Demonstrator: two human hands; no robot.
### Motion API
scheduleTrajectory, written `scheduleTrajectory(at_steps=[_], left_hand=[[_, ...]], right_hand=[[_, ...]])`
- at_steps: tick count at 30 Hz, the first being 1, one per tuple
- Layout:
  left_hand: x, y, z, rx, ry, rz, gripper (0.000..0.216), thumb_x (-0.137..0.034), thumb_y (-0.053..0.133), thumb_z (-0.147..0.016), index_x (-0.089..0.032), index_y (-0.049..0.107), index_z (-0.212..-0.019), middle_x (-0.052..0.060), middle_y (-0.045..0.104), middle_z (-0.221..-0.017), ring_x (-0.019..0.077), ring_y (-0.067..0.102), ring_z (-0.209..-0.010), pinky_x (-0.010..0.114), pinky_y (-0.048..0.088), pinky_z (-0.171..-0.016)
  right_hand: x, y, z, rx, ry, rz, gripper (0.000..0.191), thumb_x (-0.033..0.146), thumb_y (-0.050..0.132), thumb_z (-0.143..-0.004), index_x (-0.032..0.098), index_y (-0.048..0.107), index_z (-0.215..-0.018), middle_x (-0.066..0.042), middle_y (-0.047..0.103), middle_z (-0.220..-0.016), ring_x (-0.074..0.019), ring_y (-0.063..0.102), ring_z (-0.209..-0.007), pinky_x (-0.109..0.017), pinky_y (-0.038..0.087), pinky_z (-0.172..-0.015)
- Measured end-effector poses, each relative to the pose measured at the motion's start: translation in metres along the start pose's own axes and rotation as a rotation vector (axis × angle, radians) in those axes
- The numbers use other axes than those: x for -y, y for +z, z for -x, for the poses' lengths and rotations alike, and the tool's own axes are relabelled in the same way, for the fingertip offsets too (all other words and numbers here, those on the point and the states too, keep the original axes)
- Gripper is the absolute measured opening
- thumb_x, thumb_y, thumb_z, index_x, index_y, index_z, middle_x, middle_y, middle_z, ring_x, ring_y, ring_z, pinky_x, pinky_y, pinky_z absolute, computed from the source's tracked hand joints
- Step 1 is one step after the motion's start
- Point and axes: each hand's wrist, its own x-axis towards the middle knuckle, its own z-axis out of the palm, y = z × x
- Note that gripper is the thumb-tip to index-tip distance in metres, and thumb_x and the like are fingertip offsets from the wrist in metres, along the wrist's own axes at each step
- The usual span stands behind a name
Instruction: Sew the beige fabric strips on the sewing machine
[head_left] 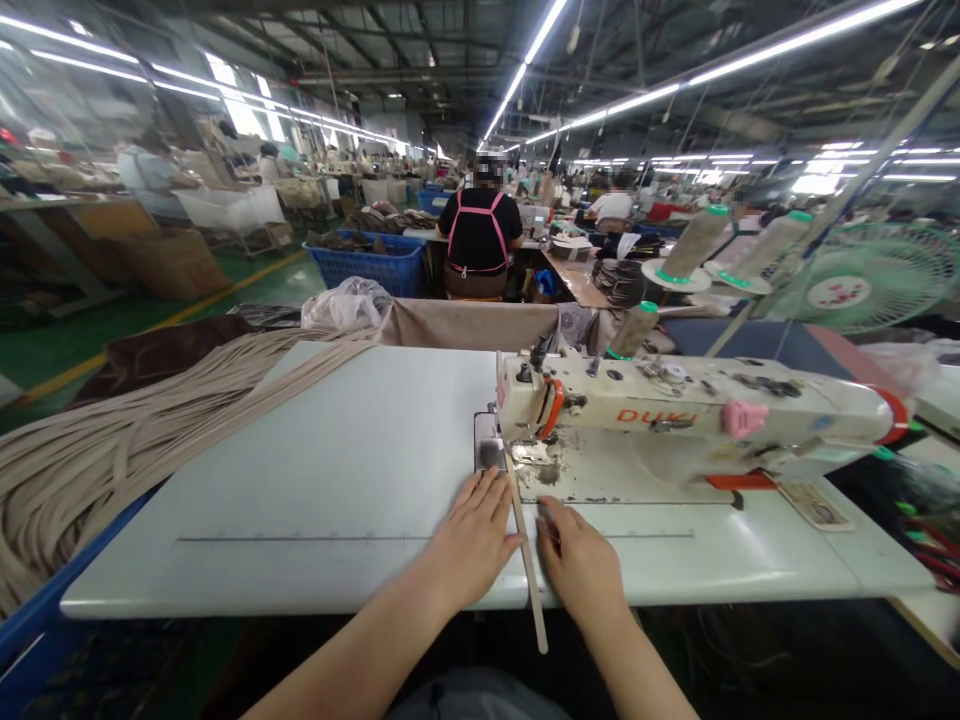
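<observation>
A narrow beige strap (527,560) runs from under the needle of a cream sewing machine (675,410) toward me and hangs over the table's front edge. My left hand (474,535) lies flat on the white table (315,470), its fingers pressing along the strap's left side. On the strap's right side rests my right hand (577,565), fingers pointing at the presser foot and touching the strap. Neither hand grips anything firmly.
A big heap of beige straps (112,440) spills over the table's left side. Thread cones (694,245) stand behind the machine, a green fan (870,275) at right. A person in a black shirt (480,235) sits ahead with their back to me, near a blue crate (371,265).
</observation>
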Motion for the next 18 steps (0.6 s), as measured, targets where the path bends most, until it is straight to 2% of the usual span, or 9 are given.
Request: scheduleTrajectory(at_steps=[8, 13, 18], left_hand=[[-0.0025, -0.0077, -0.0022, 0.040, -0.027, 0.003, 0.080, -0.064, 0.035, -0.104, -0.004, 0.039, -0.156, 0.017, 0.043, -0.162, 0.0318, 0.033, -0.154, 0.046, 0.024, -0.128], [-0.0036, -0.0089, -0.0025, 0.054, -0.063, 0.049, 0.076, -0.061, 0.033, -0.105, -0.005, 0.039, -0.156, 0.016, 0.045, -0.162, 0.0296, 0.033, -0.155, 0.044, 0.023, -0.128], [-0.0026, -0.0087, -0.0031, 0.041, -0.058, 0.069, 0.072, -0.059, 0.035, -0.106, -0.006, 0.044, -0.154, 0.014, 0.047, -0.160, 0.0282, 0.034, -0.154, 0.043, 0.023, -0.128]], right_hand=[[-0.0006, 0.0056, 0.0058, -0.103, -0.115, 0.039, 0.031, 0.016, 0.053, -0.092, 0.020, 0.063, -0.121, -0.004, 0.074, -0.094, -0.0214, 0.068, -0.078, -0.031, 0.049, -0.071], [0.0005, 0.0027, 0.0042, -0.147, -0.156, 0.034, 0.023, 0.022, 0.049, -0.099, 0.020, 0.065, -0.116, -0.005, 0.074, -0.093, -0.0206, 0.068, -0.077, -0.030, 0.048, -0.071], [0.0014, 0.0027, 0.0035, -0.171, -0.174, 0.038, 0.024, 0.030, 0.045, -0.104, 0.020, 0.066, -0.112, -0.005, 0.074, -0.088, -0.0204, 0.067, -0.074, -0.031, 0.047, -0.070]])
